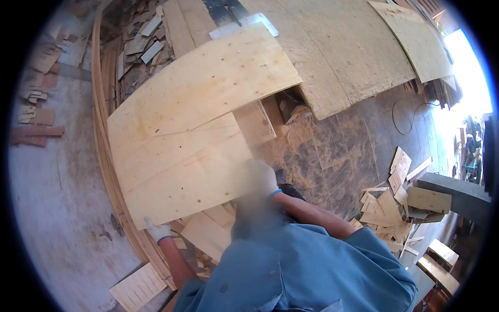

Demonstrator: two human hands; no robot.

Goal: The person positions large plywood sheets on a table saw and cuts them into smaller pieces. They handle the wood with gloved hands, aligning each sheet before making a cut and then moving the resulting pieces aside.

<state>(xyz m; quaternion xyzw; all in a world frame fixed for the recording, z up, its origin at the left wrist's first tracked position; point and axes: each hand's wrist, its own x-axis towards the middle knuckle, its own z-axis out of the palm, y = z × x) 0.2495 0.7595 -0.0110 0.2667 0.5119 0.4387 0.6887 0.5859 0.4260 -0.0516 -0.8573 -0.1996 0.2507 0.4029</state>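
Note:
A pale plywood sheet (184, 169) with small knots lies before me, its far edge running beside another curved-edge plywood sheet (218, 78). My left hand (157, 230), in a white glove with a blue cuff, is closed on the near left corner of the nearer sheet, fingers over its top face. At that sheet's right edge is my right hand (262, 178), also in a white glove with a blue cuff. A hazy blur covers its fingers, so I cannot tell whether they grip the edge.
Long wooden strips (101, 104) run along the left. A large worn board (332, 47) lies beyond, at the right. Sawdust (301, 140) covers part of the dark floor. Offcuts (387, 210) pile up at the right, near a grey beam (452, 184); more scraps (145, 39) lie far left.

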